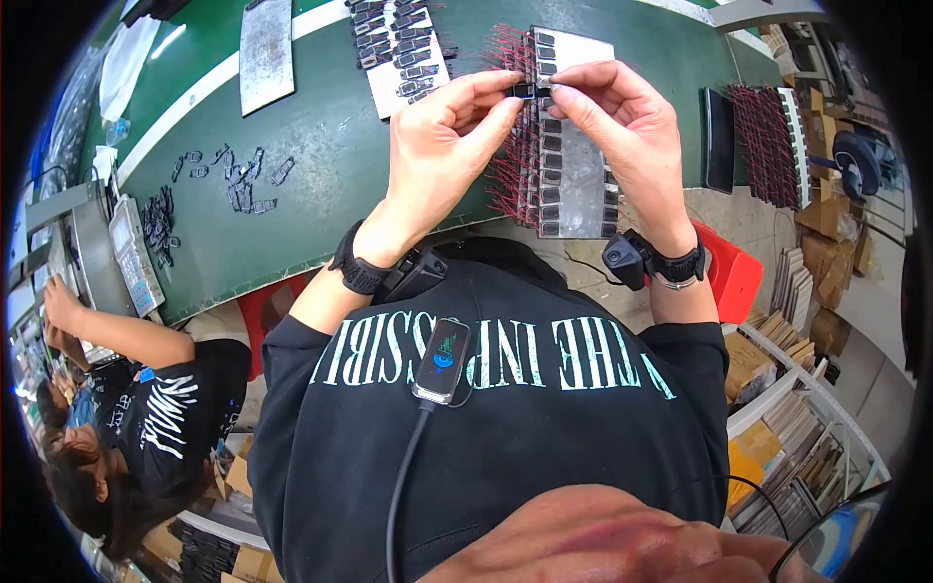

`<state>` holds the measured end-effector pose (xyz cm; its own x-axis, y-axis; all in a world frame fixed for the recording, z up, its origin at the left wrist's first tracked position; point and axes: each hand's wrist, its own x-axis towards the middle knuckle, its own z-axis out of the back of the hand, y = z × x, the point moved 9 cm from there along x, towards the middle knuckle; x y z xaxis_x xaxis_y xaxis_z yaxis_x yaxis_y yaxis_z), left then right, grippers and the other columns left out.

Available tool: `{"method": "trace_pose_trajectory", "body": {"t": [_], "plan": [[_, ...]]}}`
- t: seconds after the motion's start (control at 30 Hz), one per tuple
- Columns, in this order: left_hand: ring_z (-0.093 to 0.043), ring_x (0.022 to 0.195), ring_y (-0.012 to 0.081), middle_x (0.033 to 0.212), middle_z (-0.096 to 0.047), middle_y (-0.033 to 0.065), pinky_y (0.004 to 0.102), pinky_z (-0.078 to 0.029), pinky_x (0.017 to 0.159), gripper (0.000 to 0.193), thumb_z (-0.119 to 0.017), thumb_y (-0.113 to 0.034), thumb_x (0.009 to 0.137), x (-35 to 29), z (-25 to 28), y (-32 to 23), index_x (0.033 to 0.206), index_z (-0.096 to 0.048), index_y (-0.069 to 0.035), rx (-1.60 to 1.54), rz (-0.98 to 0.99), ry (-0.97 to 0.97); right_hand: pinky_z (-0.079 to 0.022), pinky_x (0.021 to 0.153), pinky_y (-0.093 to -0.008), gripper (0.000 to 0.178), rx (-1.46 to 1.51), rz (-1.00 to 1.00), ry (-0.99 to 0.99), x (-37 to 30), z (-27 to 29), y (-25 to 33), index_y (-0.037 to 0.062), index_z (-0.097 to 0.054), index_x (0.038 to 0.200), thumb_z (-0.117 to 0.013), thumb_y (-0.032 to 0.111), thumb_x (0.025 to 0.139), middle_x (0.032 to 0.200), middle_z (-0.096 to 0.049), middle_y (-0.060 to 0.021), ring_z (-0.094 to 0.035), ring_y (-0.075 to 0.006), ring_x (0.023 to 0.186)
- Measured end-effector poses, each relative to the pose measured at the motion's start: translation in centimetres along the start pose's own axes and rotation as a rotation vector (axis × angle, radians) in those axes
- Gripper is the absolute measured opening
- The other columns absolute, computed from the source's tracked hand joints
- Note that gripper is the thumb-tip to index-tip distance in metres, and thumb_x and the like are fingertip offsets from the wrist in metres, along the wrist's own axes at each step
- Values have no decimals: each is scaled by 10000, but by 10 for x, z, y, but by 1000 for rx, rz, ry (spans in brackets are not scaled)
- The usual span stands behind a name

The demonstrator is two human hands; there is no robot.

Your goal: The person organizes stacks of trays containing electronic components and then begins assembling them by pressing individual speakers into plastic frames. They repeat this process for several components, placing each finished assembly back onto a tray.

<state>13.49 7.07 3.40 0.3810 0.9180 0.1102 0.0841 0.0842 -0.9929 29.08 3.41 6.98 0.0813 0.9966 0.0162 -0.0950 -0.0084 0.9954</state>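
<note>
A small black rectangular part [526, 91] is pinched between the thumb and fingertips of my left hand [437, 141]. My right hand [627, 121] closes its thumb and index finger on the right end of the same part; its fingertips partly hide that end. Just beneath both hands lies a metal plate [581, 170] edged with columns of similar black parts [551, 160]. Thin red wires [505, 185] fan out from its left side.
Loose black parts [243, 180] are scattered on the green table [321, 185], beside a denser pile [158, 225]. A white board [387, 92] with parts and a bare metal plate [267, 58] lie farther off. At right are a black tray [718, 141] and more red wires [766, 141]. A co-worker's arm [136, 330] is at left.
</note>
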Motion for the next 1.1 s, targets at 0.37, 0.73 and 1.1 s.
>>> {"method": "trace_pose_trajectory", "body": {"t": [0.37,0.73,1.1], "plan": [[-660,872,72,978,-725,65,212,-542,795,291,-660,-50,916,-1,-2,7,1200,-652,12,-147,69,21,-512,787,-202,148,-151,17,5,4,-5,-5,-9,-654,1059,-654,48,922,973,-653,-6,-611,-56,844],[-658,858,64,969,-725,61,206,-540,774,277,-645,-43,923,-2,-3,8,1195,-659,5,-99,44,43,-507,793,-207,136,-158,7,101,8,-5,-4,1,-662,1043,-655,66,924,990,-651,-7,-603,-56,877],[-655,831,59,939,-726,50,203,-539,748,263,-643,-39,922,-1,-8,6,1180,-670,-2,-90,55,53,-518,817,-229,212,-104,-82,208,13,-6,-15,-7,-587,1128,-639,53,932,991,-623,-26,-604,-71,916]]}}
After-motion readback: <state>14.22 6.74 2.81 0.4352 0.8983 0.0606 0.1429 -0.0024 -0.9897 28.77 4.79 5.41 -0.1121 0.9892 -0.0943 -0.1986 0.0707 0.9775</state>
